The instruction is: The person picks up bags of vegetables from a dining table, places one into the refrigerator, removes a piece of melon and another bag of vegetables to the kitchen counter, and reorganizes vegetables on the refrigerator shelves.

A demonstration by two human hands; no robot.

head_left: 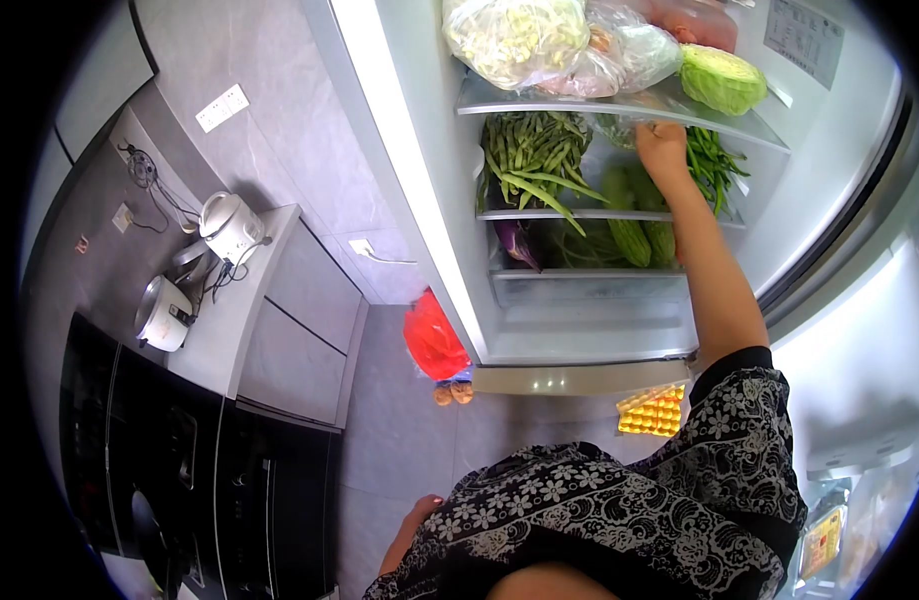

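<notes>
Fingers of right hand (663, 150), upper right, curled at clear bag (613, 130) — can't tell if gripping — probably light, slippery; pinch bunched plastic.

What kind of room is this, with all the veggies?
It looks like a kitchen. There's an open fridge with a cabbage and green beans inside, and a counter with what seems to be a rice cooker on it.

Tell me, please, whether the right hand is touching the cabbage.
Apart: in the head view, the cabbage sits on the upper shelf, whose front edge separates it from the right hand below.
</notes>
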